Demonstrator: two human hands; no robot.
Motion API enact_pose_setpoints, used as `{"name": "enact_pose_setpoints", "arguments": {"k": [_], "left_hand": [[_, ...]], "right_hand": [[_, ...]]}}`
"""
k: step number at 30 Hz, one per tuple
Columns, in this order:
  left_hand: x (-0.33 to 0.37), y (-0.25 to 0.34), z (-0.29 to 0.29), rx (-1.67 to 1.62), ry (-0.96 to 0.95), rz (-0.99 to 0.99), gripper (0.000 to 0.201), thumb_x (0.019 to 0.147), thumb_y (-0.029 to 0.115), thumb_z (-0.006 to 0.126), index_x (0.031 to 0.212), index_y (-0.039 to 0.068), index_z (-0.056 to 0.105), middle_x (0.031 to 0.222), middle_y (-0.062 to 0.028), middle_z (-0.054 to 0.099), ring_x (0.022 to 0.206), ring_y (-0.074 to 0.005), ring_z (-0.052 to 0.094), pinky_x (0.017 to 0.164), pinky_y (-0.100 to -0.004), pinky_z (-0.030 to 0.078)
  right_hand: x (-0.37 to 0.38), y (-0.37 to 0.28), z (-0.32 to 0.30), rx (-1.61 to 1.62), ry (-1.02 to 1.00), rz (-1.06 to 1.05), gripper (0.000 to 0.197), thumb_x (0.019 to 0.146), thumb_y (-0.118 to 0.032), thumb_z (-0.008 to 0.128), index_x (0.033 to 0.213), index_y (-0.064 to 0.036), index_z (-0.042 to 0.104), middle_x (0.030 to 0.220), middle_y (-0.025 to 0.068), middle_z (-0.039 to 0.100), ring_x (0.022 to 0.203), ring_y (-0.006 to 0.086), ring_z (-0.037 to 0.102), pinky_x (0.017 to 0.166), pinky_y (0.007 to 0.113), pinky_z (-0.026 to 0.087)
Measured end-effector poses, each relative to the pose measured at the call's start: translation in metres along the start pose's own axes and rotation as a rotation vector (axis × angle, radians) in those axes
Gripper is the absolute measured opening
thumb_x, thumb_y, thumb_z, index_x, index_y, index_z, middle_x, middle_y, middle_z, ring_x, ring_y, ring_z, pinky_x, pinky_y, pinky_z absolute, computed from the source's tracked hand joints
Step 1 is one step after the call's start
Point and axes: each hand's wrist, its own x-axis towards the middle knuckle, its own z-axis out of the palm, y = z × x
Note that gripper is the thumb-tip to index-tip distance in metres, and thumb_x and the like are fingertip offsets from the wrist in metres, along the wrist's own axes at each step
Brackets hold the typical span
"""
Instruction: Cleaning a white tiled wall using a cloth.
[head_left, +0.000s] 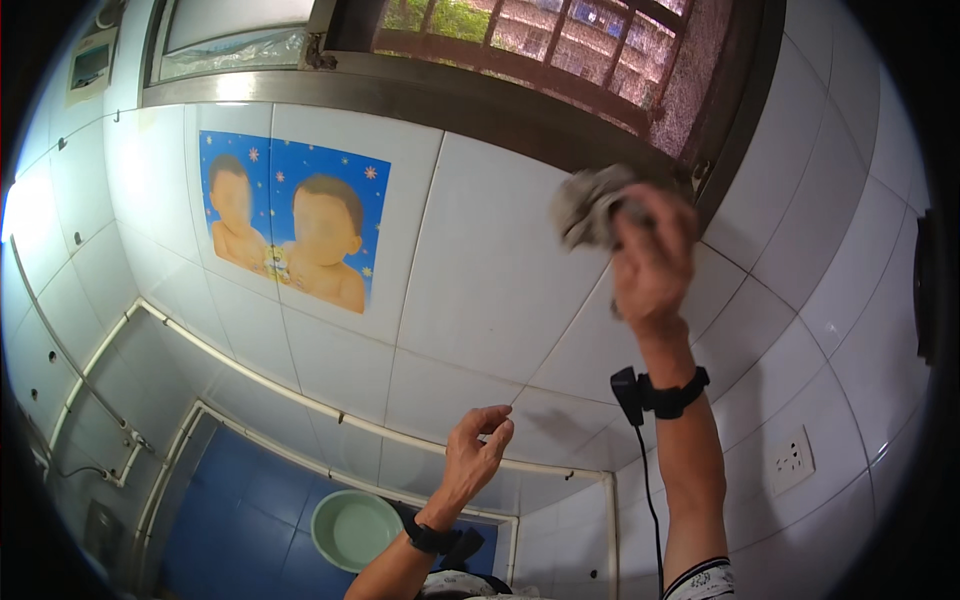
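My right hand (655, 250) is raised at the upper right, its fingers closed on a crumpled grey-beige cloth (588, 208). The cloth bunches out on the left side of the hand, against or just in front of the white tiled wall (490, 250), below the brown window frame (520, 125). Contact with the tiles cannot be made out. Lower down, near the middle, my left hand (478, 455) holds nothing; its fingers are loosely bent, with a gap between thumb and forefinger. Each wrist wears a black strap, and a black cable (650, 500) hangs beside my right forearm.
A blue picture of two babies (285, 220) is stuck on the wall at left. Pale pipes (250, 370) run along the tiles. A green basin (355, 530) stands on the blue floor (240, 490). To the right is a wall socket (792, 460). The window has bars (550, 65).
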Motion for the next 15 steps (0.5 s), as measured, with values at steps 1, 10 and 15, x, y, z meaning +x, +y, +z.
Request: {"name": "enact_pose_setpoints", "arguments": {"k": [1, 10, 15], "left_hand": [[0.000, 0.000, 0.002, -0.008, 0.003, 0.008, 0.041, 0.101, 0.029, 0.072, 0.128, -0.002, 0.071, 0.098, -0.0088, 0.074, 0.089, -0.0147, 0.070, 0.069, -0.0286, 0.060], [-0.002, 0.004, 0.004, -0.001, -0.037, -0.018, 0.040, 0.102, 0.028, 0.072, 0.129, -0.002, 0.070, 0.098, -0.0081, 0.074, 0.089, -0.0140, 0.070, 0.070, -0.0290, 0.060], [-0.004, -0.002, 0.009, 0.004, -0.026, -0.022, 0.040, 0.102, 0.028, 0.072, 0.130, -0.001, 0.070, 0.098, -0.0076, 0.074, 0.089, -0.0136, 0.070, 0.070, -0.0287, 0.059]], "right_hand": [[0.004, 0.007, -0.002, -0.063, 0.081, 0.049, 0.020, 0.084, 0.000, 0.073, 0.103, -0.0070, 0.075, 0.126, 0.0091, 0.069, 0.115, 0.0298, 0.062, 0.096, 0.043, 0.053], [-0.086, -0.063, -0.003, 0.331, -0.418, -0.125, 0.011, 0.089, -0.013, 0.074, 0.100, -0.0128, 0.076, 0.130, 0.0044, 0.066, 0.118, 0.0266, 0.061, 0.099, 0.042, 0.051], [-0.044, -0.004, -0.020, -0.003, -0.049, 0.068, 0.011, 0.089, -0.005, 0.073, 0.100, -0.0053, 0.073, 0.131, 0.0115, 0.067, 0.118, 0.0311, 0.062, 0.097, 0.044, 0.052]]}}
